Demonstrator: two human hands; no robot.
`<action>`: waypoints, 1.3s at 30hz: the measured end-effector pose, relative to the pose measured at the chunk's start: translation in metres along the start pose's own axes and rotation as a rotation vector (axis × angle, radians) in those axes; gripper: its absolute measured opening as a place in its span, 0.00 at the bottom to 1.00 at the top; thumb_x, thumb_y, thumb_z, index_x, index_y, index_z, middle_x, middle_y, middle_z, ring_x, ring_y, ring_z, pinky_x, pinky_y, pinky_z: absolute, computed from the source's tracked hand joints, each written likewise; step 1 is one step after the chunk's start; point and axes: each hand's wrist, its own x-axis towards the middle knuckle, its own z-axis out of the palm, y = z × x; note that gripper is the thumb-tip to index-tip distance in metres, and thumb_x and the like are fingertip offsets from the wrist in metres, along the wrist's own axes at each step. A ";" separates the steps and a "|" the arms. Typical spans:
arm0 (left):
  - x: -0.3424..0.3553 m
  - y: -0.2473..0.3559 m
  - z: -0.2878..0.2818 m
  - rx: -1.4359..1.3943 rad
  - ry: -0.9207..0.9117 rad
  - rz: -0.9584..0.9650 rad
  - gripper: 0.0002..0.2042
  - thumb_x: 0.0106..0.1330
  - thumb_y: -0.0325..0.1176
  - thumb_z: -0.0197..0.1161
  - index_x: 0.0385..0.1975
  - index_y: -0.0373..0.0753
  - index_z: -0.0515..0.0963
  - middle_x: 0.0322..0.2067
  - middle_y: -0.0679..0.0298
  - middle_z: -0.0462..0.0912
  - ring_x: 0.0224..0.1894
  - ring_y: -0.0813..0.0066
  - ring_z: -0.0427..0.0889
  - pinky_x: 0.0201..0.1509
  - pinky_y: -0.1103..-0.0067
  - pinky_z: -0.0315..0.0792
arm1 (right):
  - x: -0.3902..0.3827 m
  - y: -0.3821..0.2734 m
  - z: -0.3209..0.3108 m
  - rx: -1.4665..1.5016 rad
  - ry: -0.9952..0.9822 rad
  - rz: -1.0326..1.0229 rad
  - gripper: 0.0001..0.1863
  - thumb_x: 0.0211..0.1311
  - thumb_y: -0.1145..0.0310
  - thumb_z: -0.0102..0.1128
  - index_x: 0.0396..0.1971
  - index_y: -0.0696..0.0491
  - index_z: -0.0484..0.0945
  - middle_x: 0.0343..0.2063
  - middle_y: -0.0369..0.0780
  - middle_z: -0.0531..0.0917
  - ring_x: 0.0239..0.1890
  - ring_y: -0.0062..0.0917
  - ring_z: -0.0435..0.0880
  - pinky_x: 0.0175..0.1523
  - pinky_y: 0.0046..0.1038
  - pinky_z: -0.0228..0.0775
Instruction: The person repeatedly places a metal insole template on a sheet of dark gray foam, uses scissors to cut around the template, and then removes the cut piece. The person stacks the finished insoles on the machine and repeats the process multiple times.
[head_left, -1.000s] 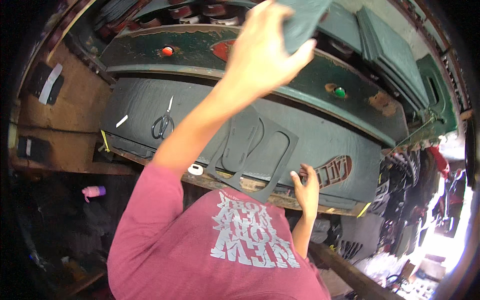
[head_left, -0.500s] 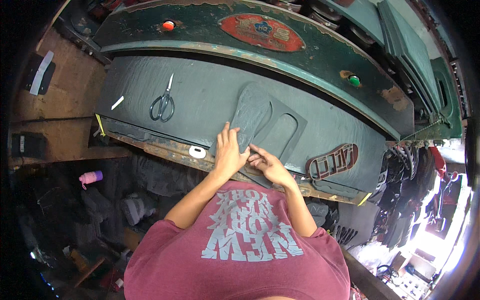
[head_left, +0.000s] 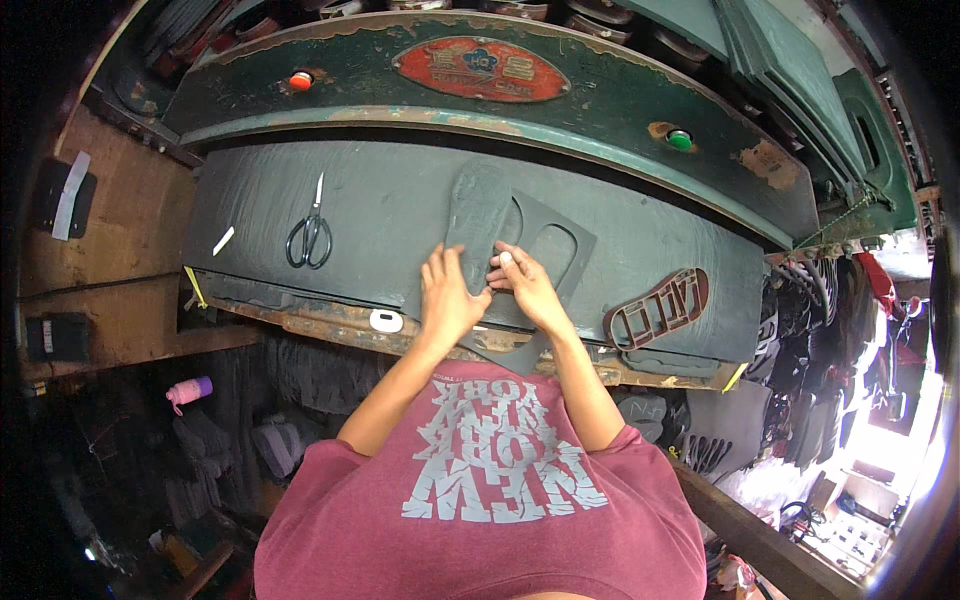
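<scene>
A dark grey foam shoe sole [head_left: 478, 205] lies on a sheet of the same material [head_left: 585, 240] that has sole-shaped cut-outs. My left hand [head_left: 450, 295] grips the near part of the sole from its left side, fingers along the edge and thumb reaching across. Close by on the right edge, my right hand [head_left: 525, 285] has its fingers bent in and closed on the sole's rim; the exact contact is partly hidden. The sheet's near end hangs over the table's front edge, next to my shirt.
Black-handled scissors [head_left: 310, 240] and a white strip [head_left: 223, 240] lie left on the grey worktop [head_left: 380, 210]. A reddish-brown sole-shaped cutting die [head_left: 658, 312] sits right. A white case [head_left: 386, 320] rests at the front edge. Behind stands a green machine beam [head_left: 330, 110] with red and green buttons.
The head view has shifted, so the worktop appears lower and slightly to the left. My right hand has moved up along the sole's right edge, and its fingers are more curled.
</scene>
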 end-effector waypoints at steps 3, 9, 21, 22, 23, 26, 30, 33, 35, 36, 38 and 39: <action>0.008 -0.018 -0.033 -0.516 -0.157 -0.089 0.38 0.55 0.31 0.75 0.66 0.33 0.63 0.63 0.45 0.70 0.69 0.48 0.67 0.72 0.59 0.64 | -0.001 -0.012 -0.014 0.099 -0.031 -0.106 0.28 0.80 0.54 0.51 0.67 0.59 0.69 0.51 0.42 0.80 0.47 0.24 0.82 0.54 0.28 0.78; -0.037 -0.023 -0.074 -1.789 -0.805 -0.405 0.45 0.58 0.41 0.71 0.74 0.35 0.56 0.68 0.43 0.65 0.63 0.52 0.76 0.63 0.61 0.75 | 0.015 -0.067 -0.046 -0.198 0.350 -0.566 0.32 0.75 0.49 0.57 0.69 0.55 0.67 0.60 0.45 0.78 0.64 0.31 0.75 0.68 0.35 0.66; -0.070 -0.010 -0.068 -2.051 -0.894 -0.561 0.41 0.74 0.69 0.40 0.76 0.43 0.54 0.67 0.40 0.65 0.45 0.61 0.78 0.35 0.74 0.79 | 0.009 -0.083 -0.023 -0.446 0.435 -0.286 0.18 0.64 0.57 0.72 0.44 0.56 0.88 0.38 0.41 0.90 0.44 0.24 0.85 0.54 0.27 0.74; -0.070 -0.012 -0.067 -2.095 -0.919 -0.533 0.41 0.74 0.69 0.40 0.76 0.43 0.55 0.66 0.39 0.66 0.44 0.62 0.77 0.33 0.76 0.79 | 0.009 -0.082 -0.024 -0.425 0.408 -0.269 0.16 0.66 0.60 0.71 0.45 0.56 0.88 0.39 0.39 0.89 0.43 0.20 0.83 0.53 0.25 0.73; -0.069 -0.013 -0.066 -2.156 -0.937 -0.512 0.40 0.74 0.68 0.40 0.76 0.44 0.56 0.65 0.39 0.67 0.43 0.64 0.77 0.32 0.78 0.78 | 0.011 -0.080 -0.024 -0.373 0.415 -0.270 0.19 0.64 0.55 0.72 0.43 0.56 0.89 0.32 0.41 0.90 0.40 0.21 0.86 0.52 0.26 0.75; -0.066 -0.010 -0.065 -2.214 -0.972 -0.548 0.40 0.73 0.69 0.41 0.77 0.48 0.54 0.66 0.36 0.63 0.40 0.63 0.73 0.28 0.79 0.74 | 0.013 -0.075 -0.024 -0.225 0.409 -0.188 0.19 0.65 0.55 0.72 0.43 0.58 0.89 0.33 0.40 0.90 0.39 0.20 0.85 0.50 0.26 0.75; -0.063 -0.004 -0.065 -2.202 -0.983 -0.574 0.40 0.74 0.70 0.38 0.77 0.46 0.53 0.68 0.34 0.61 0.44 0.60 0.79 0.33 0.74 0.81 | 0.010 -0.081 -0.029 -0.222 0.457 -0.225 0.18 0.65 0.58 0.71 0.44 0.58 0.89 0.35 0.40 0.90 0.42 0.20 0.85 0.53 0.25 0.74; -0.059 -0.006 -0.066 -2.067 -0.990 -0.499 0.41 0.75 0.69 0.36 0.78 0.45 0.53 0.70 0.34 0.59 0.48 0.56 0.81 0.37 0.69 0.84 | 0.000 -0.090 -0.033 -0.317 0.497 -0.330 0.17 0.66 0.59 0.71 0.44 0.58 0.89 0.36 0.41 0.91 0.42 0.20 0.85 0.53 0.26 0.75; -0.054 -0.008 -0.070 -2.001 -1.023 -0.480 0.41 0.75 0.69 0.37 0.77 0.43 0.52 0.70 0.35 0.61 0.48 0.55 0.82 0.38 0.66 0.85 | -0.007 -0.093 -0.036 -0.319 0.551 -0.325 0.17 0.67 0.59 0.70 0.45 0.58 0.89 0.39 0.42 0.90 0.45 0.24 0.86 0.56 0.27 0.74; -0.049 -0.009 -0.074 -1.980 -1.045 -0.495 0.41 0.75 0.68 0.38 0.77 0.42 0.52 0.69 0.36 0.63 0.47 0.56 0.82 0.38 0.66 0.84 | -0.010 -0.093 -0.037 -0.324 0.562 -0.373 0.17 0.68 0.60 0.69 0.45 0.58 0.88 0.40 0.43 0.90 0.46 0.26 0.86 0.57 0.28 0.74; -0.036 -0.006 -0.087 -1.828 -1.060 -0.511 0.42 0.74 0.67 0.44 0.77 0.40 0.53 0.66 0.38 0.67 0.46 0.58 0.82 0.39 0.67 0.83 | -0.017 -0.090 -0.039 -0.417 0.626 -0.423 0.18 0.70 0.60 0.66 0.48 0.58 0.87 0.44 0.44 0.89 0.51 0.29 0.85 0.61 0.29 0.71; -0.031 -0.001 -0.096 -1.698 -1.049 -0.495 0.43 0.73 0.67 0.48 0.76 0.40 0.53 0.65 0.38 0.69 0.45 0.60 0.81 0.39 0.69 0.81 | -0.018 -0.088 -0.042 -0.477 0.643 -0.568 0.18 0.71 0.60 0.65 0.49 0.59 0.86 0.46 0.45 0.89 0.54 0.31 0.84 0.63 0.30 0.70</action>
